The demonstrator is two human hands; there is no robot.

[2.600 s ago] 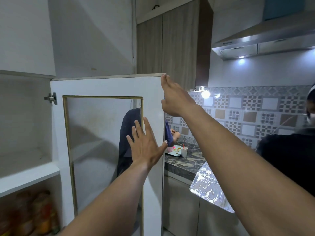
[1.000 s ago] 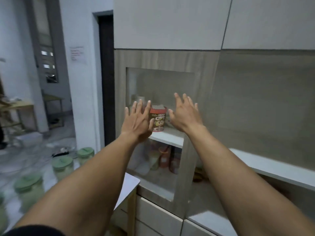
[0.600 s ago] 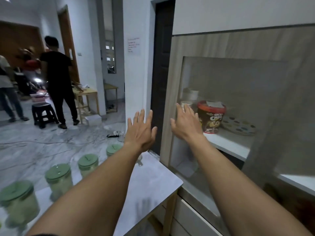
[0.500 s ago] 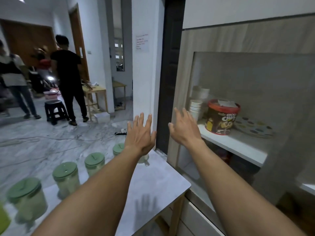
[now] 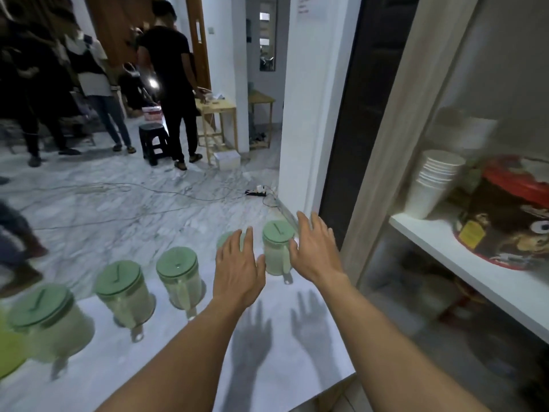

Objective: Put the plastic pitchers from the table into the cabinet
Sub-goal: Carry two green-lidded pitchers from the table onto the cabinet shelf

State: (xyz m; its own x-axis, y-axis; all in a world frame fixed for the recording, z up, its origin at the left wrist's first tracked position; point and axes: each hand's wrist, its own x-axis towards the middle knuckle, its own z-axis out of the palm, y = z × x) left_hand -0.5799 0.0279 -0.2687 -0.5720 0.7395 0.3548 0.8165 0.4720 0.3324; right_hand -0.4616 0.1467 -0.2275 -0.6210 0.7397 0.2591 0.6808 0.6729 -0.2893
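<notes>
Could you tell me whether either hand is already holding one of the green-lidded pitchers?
No, the left hand and right hand are both open with fingers spread, on either side of the rightmost pitcher on the table.

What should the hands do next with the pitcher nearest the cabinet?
Probably close both hands around it. The left hand and right hand are open on either side of the rightmost green-lidded pitcher on the table, neither gripping yet, with the cabinet just to the right.
</notes>
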